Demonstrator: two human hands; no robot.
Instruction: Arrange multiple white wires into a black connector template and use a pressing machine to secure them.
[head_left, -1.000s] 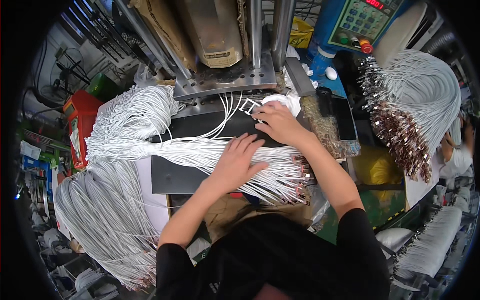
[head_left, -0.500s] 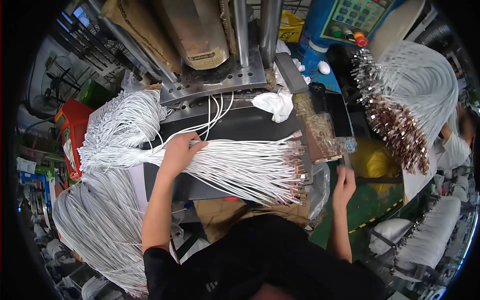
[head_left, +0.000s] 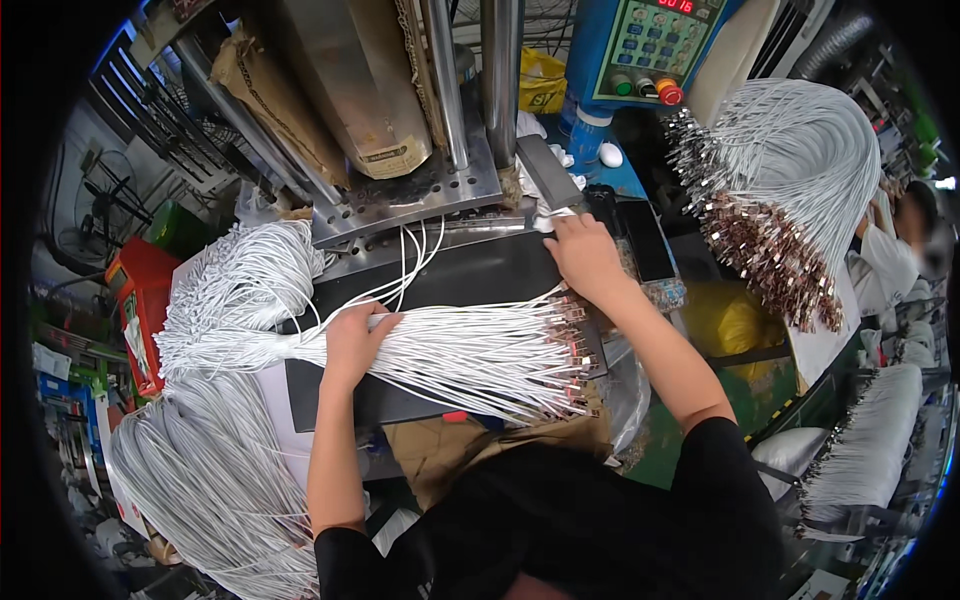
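Fingers [head_left: 362, 312] of the left hand [head_left: 350, 345] were closed over the white cable bundle [head_left: 470, 345], left of centre in the frame. That bundle lay across the black tabletop [head_left: 480, 275], its connector ends [head_left: 572, 345] fanned toward the right. Right of centre, the right hand [head_left: 588, 255] reached palm-down beside a white cloth [head_left: 548, 218]; whether it gripped anything could not be told. A metal press [head_left: 430, 185] stood at upper centre.

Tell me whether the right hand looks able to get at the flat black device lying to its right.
Probably yes: the right hand is just left of the flat black device, whose top looks uncovered, and nothing tall appears to stand between them.
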